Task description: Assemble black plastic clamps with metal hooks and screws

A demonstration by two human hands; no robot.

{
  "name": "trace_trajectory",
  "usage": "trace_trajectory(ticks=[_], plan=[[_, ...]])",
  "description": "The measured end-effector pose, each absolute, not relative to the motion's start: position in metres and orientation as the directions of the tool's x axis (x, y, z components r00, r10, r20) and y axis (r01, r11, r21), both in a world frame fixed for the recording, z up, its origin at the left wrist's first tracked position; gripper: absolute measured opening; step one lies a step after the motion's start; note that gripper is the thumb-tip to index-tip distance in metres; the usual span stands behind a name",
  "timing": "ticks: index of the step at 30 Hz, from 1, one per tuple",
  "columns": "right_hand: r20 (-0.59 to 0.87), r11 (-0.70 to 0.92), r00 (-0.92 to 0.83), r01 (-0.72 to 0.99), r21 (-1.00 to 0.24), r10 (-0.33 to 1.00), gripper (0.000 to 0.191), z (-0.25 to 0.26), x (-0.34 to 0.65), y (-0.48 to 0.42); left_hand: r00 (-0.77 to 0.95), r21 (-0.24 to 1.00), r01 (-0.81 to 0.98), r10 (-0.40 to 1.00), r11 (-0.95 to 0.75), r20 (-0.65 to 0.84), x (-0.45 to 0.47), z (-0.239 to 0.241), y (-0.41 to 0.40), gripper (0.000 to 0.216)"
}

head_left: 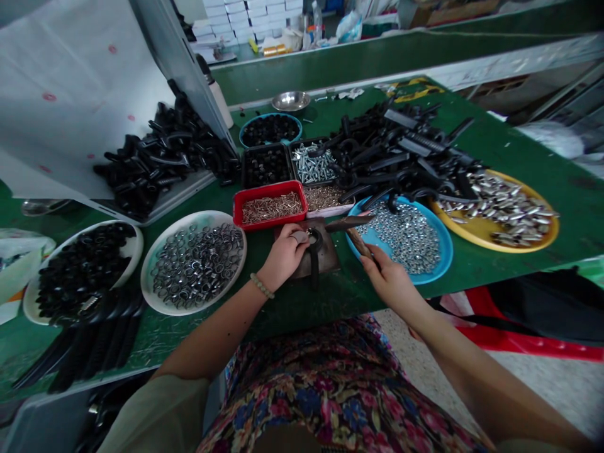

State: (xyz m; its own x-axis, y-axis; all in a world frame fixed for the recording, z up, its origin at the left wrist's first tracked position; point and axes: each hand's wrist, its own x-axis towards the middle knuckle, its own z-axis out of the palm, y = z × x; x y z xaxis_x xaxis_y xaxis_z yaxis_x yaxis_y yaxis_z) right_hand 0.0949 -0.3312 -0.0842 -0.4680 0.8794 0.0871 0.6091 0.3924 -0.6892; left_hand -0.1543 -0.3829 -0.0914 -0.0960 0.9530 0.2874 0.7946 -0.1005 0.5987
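The black part (314, 257), a hooked piece with a straight stem pointing back at the person, lies on a small brown block (331, 257) at the near edge of the green bench (519, 157). Its curved head sits right at the fingertips of the left hand (283, 255). Thumb and forefinger are closed narrowly on that head, and a small silvery piece (301, 238) is pressed against it. Whether this piece is already seated in the part cannot be made out.

The right hand (389, 280) is wrapped around the wooden handle of a hammer (352, 226). The hammer's dark metal head hangs just above and to the right of the pinched spot, close to it but not touching.

The work seems to be tapping the small piece into the part, and it probably goes best with short, light blows. The stem should lie flat on the block so the part cannot rock. The left fingertips should stay low and to the side of the hammer's path. The gap between hammer face and fingers looks small, so a glancing hit is the main risk.

Just beyond the left hand's grip sits a red tray (238, 211) of thin metal pins. Left of that grip is a white plate (147, 277) heaped with steel rings. Directly behind the hammer is a blue plate (443, 255) of nuts. Farther right is a yellow plate (472, 238) of shiny fittings, with a pile of black handles (401, 151) behind it.
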Motion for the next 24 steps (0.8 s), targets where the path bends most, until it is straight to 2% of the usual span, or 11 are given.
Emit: trace_trajectory(ticks=[10,17,24], plan=[[0.072,0.386,-0.474,0.611,-0.691,0.878,0.04,-0.0847,0.0949,-0.3329,-0.057,0.541,0.834,0.958,-0.109,0.28,-0.156,-0.093,-0.3823,0.011],[0.066,0.382,-0.477,0.605,-0.698,0.876,0.042,-0.0837,0.0934,-0.3331,0.007,0.378,0.921,0.977,-0.089,0.213,-0.1548,-0.0946,-0.3862,0.018],[0.062,0.382,-0.487,0.592,-0.709,0.871,0.039,-0.0844,0.0921,-0.3362,0.162,0.198,0.963,0.978,-0.185,0.127,-0.1554,-0.0925,-0.3915,0.025]])
